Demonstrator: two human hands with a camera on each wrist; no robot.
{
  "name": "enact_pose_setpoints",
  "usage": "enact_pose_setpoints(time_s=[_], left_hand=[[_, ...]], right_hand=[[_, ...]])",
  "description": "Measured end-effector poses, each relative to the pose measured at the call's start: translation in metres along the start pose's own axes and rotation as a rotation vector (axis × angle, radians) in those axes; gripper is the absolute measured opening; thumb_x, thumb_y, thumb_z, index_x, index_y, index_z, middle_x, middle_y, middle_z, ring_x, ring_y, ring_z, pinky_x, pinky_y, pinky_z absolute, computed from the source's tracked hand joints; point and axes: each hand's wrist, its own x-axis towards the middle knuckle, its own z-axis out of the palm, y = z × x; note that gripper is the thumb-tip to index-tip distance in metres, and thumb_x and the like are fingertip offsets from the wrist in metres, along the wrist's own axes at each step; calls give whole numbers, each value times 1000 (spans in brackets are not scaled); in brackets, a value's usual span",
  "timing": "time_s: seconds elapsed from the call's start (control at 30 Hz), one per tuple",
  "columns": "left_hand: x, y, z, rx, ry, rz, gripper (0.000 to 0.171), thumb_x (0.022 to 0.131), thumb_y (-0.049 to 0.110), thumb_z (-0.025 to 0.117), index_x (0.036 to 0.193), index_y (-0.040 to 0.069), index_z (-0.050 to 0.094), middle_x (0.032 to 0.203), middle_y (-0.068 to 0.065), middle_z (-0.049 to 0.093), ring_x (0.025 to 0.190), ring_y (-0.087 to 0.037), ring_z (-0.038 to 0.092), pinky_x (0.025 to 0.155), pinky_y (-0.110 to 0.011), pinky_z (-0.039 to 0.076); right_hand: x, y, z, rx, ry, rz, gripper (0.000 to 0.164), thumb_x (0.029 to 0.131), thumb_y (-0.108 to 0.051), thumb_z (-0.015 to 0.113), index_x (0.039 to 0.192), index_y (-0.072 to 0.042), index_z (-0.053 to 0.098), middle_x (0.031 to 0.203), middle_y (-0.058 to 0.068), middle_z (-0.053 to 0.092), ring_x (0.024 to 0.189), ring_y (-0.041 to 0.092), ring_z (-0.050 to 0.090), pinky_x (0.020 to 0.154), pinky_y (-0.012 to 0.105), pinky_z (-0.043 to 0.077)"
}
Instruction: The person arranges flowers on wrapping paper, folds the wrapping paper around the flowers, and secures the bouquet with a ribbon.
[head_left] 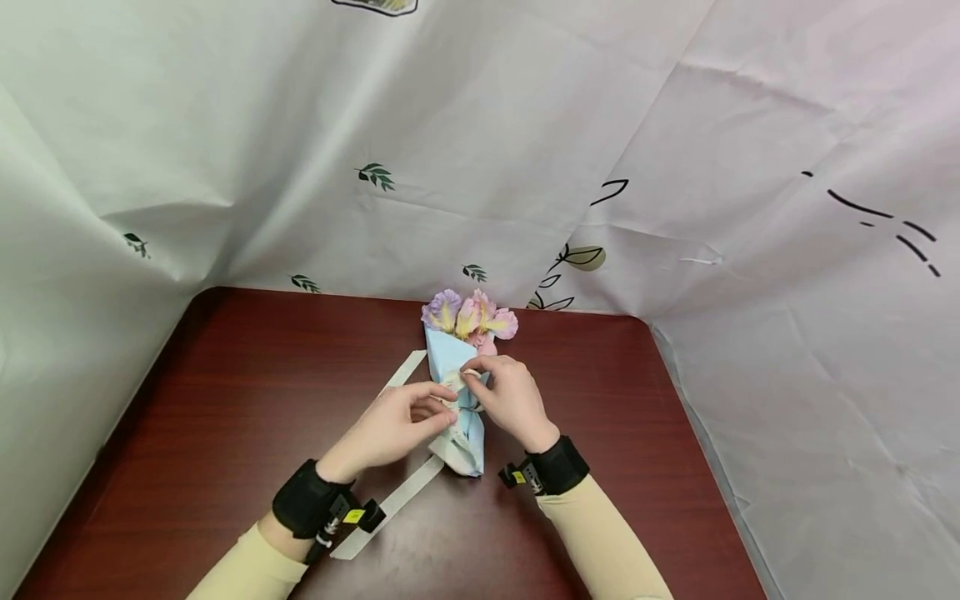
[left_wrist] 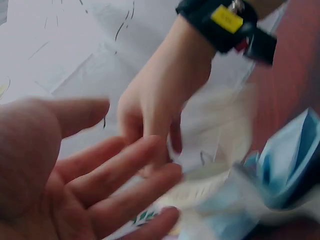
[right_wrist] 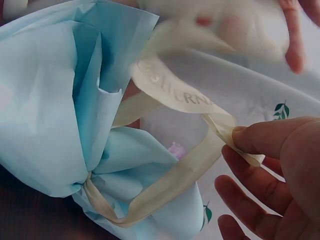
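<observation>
A small bouquet lies on the table, its purple and pink flowers (head_left: pixel 480 319) toward the back. Light blue wrapping paper (head_left: pixel 448 352) surrounds the stems and is gathered at a cinched waist. Cream ribbon (right_wrist: pixel 172 192) with printed lettering runs round that waist and rises in a loop. Between thumb and forefinger, my right hand (head_left: pixel 513 400) pinches a fold of this ribbon at the bouquet's right side. My left hand (head_left: pixel 392 427) is at the left side of the wrap, fingers loosely bent and thumb apart, with nothing in its grasp. Part of the ribbon is blurred in both wrist views.
Pale ribbon strips (head_left: pixel 405 504) stretch out on the left side of the bouquet, partly under the left wrist. The dark red-brown table (head_left: pixel 225 400) ends at a white printed cloth (head_left: pixel 450 167) behind it, which also hangs at both sides.
</observation>
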Motion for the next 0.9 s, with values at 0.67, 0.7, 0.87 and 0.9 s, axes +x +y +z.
enact_pose_setpoints(time_s=[0.67,0.7,0.87,0.9], left_hand=[[53,-18,11,499,117,71,22,95,32,73,112,19,78,105,3,75,94,-20,66,76,-37,51],[54,-19,12,502,121,63,19,95,30,73,110,19,78,101,4,75,88,-20,65,72,-36,50],[55,-23,16,495,155,33,9,96,26,72,101,23,79,89,8,73,65,-10,52,58,-30,41],[55,-23,16,490,161,26,8,96,25,71,101,24,78,87,9,72,62,-9,50,56,-29,39]], right_hand=[[-5,-3,-2,21,22,-15,11,95,-27,74,103,-22,78,100,-6,73,77,20,62,65,28,46],[-5,-4,-1,25,24,-13,12,94,-28,74,104,-22,78,100,-6,73,77,21,63,65,28,46],[-11,-5,0,66,44,47,21,95,-32,74,111,-20,74,103,-3,70,80,22,65,67,28,49],[-13,-6,0,80,45,81,23,95,-35,73,111,-19,71,103,-1,69,81,22,65,68,29,49]])
